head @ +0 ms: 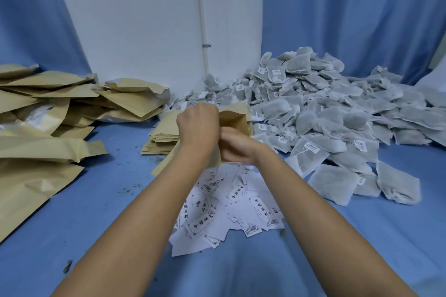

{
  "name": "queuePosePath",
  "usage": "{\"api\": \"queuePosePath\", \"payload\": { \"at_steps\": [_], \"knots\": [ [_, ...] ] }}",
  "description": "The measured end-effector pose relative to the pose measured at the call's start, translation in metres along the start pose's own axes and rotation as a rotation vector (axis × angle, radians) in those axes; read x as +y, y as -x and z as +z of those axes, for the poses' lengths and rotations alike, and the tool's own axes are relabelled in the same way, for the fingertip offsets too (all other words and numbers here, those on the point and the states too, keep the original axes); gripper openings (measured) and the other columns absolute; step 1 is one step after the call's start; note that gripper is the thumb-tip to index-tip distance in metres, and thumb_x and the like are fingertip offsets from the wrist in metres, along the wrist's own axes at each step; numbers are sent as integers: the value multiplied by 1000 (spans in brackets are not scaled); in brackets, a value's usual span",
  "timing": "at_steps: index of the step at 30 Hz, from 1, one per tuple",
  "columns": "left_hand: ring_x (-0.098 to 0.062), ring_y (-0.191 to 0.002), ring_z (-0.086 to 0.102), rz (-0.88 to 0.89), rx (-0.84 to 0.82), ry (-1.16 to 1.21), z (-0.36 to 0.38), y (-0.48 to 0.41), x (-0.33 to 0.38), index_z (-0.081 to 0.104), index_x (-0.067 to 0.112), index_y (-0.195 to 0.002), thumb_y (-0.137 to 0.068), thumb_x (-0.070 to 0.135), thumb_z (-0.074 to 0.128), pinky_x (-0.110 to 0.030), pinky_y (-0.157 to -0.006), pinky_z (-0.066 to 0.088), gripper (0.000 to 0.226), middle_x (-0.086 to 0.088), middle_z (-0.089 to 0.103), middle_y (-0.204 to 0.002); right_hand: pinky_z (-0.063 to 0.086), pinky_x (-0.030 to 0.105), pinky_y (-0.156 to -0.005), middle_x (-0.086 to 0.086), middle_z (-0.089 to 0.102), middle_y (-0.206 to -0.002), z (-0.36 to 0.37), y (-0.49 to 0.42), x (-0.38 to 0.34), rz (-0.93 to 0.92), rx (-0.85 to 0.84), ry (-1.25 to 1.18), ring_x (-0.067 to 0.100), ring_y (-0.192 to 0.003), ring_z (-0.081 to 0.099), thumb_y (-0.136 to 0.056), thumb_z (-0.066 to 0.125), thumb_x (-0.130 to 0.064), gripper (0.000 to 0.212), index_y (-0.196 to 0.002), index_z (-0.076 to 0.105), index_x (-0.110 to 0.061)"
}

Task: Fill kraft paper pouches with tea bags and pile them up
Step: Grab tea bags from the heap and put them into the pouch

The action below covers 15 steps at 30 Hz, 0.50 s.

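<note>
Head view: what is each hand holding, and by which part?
The left hand holds the open kraft pouch by the left rim of its mouth. The right hand is at the mouth too, but blur hides its grip.

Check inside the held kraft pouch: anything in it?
Only its bare brown inner wall shows at the mouth of the kraft pouch. The left hand and right hand cover the lower part, so contents cannot be told.

White wall (135,19), blue curtains (350,12)
</note>
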<state>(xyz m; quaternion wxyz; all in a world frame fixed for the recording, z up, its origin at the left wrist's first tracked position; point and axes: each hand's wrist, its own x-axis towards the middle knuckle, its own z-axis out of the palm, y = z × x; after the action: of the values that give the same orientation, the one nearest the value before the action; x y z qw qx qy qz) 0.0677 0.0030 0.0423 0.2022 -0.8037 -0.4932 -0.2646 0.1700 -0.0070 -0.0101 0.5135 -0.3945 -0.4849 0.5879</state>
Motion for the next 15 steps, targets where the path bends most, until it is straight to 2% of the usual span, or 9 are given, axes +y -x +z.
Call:
{"api": "queuePosePath", "payload": {
  "at_steps": [2, 4, 5, 6, 7, 9, 11, 13, 15],
  "knots": [
    [-32, -95, 63, -41, 5, -25, -4, -13, -3, 66, 8, -98, -90, -2, 42, -33, -66, 42, 27, -11, 66, -97, 56, 24, -72, 8, 72, -88, -20, 14, -12, -246, 181, 49, 16, -81, 69, -93, 44, 0, 22, -98, 65, -4],
    [-33, -96, 62, -43, 5, -51, -7, -21, -2, 65, 4, -98, -90, -4, 43, -34, -69, 46, 25, -14, 64, -98, 57, 28, -70, 9, 72, -82, -46, 32, -15, -388, 600, 227, 18, -76, 68, -89, 45, 4, 22, -89, 66, -4],
    [-33, -97, 62, -28, -2, -62, -8, -22, 1, 65, 4, -98, -89, -5, 44, -35, -70, 46, 24, -13, 64, -98, 54, 32, -76, 11, 70, -91, -63, 38, -10, -359, 860, 486, 21, -84, 65, -87, 49, 0, 18, -93, 65, -5],
    [-32, -97, 61, -12, -14, -68, -8, -21, 5, 65, 4, -98, -88, -8, 45, -35, -71, 47, 25, -12, 64, -98, 49, 35, -84, 13, 65, -106, -77, 44, 1, -176, 1052, 823, 25, -98, 59, -86, 54, -7, 20, -103, 63, -6],
    [-32, -98, 61, 7, -29, -66, -7, -19, 10, 65, 4, -98, -87, -10, 45, -35, -71, 47, 26, -12, 65, -99, 42, 39, -93, 16, 55, -121, -93, 49, 13, 75, 1128, 1098, 31, -113, 49, -85, 58, -15, 31, -115, 58, -9],
    [-32, -98, 62, 33, -69, -39, 1, -17, 19, 65, 2, -99, -85, -13, 45, -35, -71, 48, 29, -13, 65, -101, 29, 46, -105, 16, 36, -139, -115, 60, 38, 452, 1080, 1334, 37, -131, 29, -86, 61, -27, 48, -130, 45, -14],
    [-32, -99, 62, 19, -123, 27, 10, -14, 25, 64, 2, -98, -85, -15, 44, -35, -73, 49, 29, -14, 64, -103, 31, 43, -105, 14, 36, -141, -126, 70, 58, 546, 1003, 1501, 34, -133, 27, -90, 53, -18, 42, -131, 45, -13],
    [-32, -99, 61, -9, -181, 99, 17, -13, 29, 63, 2, -97, -85, -14, 44, -34, -73, 48, 27, -15, 62, -104, 39, 35, -96, 13, 52, -127, -132, 74, 65, 439, 964, 1557, 29, -121, 45, -90, 46, -4, 30, -118, 56, -6],
    [-34, -100, 60, -36, -245, 168, 24, -11, 32, 62, 1, -97, -85, -13, 44, -34, -72, 46, 25, -16, 60, -106, 40, 30, -77, 16, 63, -103, -131, 76, 59, 179, 1049, 1300, 27, -95, 57, -86, 45, 3, 20, -94, 62, -2]
  ]
}}
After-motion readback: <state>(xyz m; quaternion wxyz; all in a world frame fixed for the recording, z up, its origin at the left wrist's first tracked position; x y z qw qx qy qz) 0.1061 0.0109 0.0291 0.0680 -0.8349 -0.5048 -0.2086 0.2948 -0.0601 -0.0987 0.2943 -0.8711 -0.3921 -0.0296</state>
